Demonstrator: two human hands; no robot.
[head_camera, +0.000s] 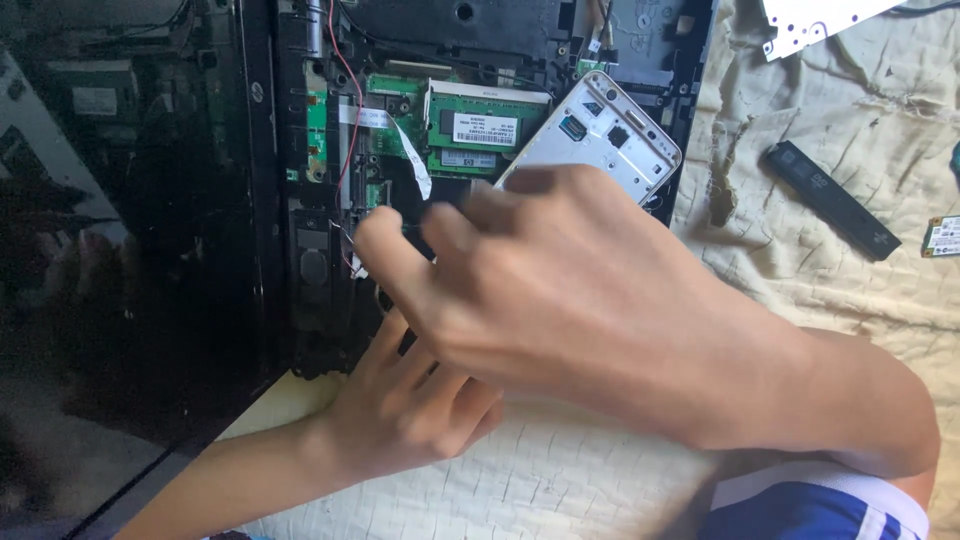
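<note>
A: What occupies the left side?
B: An opened laptop base (330, 200), its glossy black screen (120, 250) folded out to the far left, lying on a cracked cream cloth (800, 260). Green memory modules (480, 125) and a red wire (350, 90) show inside.

A: And the hands?
B: The left hand (410, 400) rests at the base's near edge, fingers loosely curled, gripping nothing visible. The right hand (560, 290) crosses above it, thumb and fingers pinched closed on a thin dark tool (415, 228); motion blur hides what kind. Its tip sits over the base's middle, near the speaker.

A: Further right?
B: A white phone frame (600, 135) leans on the base's right edge; a black strip (830, 200) and a small card (942, 236) lie on the cloth.
</note>
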